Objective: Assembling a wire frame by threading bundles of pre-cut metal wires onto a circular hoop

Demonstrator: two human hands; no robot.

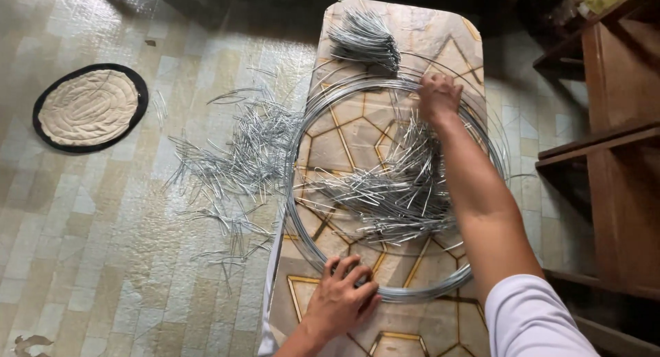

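Left hand (342, 296) lies palm down on the near arc of a large coil of silver wire (302, 212), fingers curled over the strands and pinning them to the desk (440, 329). Whether the fingers close fully round the wire cannot be told from above. The right hand (438, 95) reaches across to the far arc of the same coil, its knuckles up and its fingers bent over the strands there; the grip looks closed on the wire, though the fingertips are hidden.

From the head view, the coil is a wide ring of many thin grey loops lying flat on the desk, whose top bears a beige pattern with gold lines. Inside the ring lies a loose heap of short cut wire pieces (395, 188), shiny and crossing each other every way. A tighter bundle of similar pieces (363, 37) sits at the far end of the desk, just beyond the coil. More cut pieces (237, 157) are scattered on the tiled floor (103, 247) to the left, near a round quilted mat (89, 107). Wooden shelves (619, 157) stand on the right.
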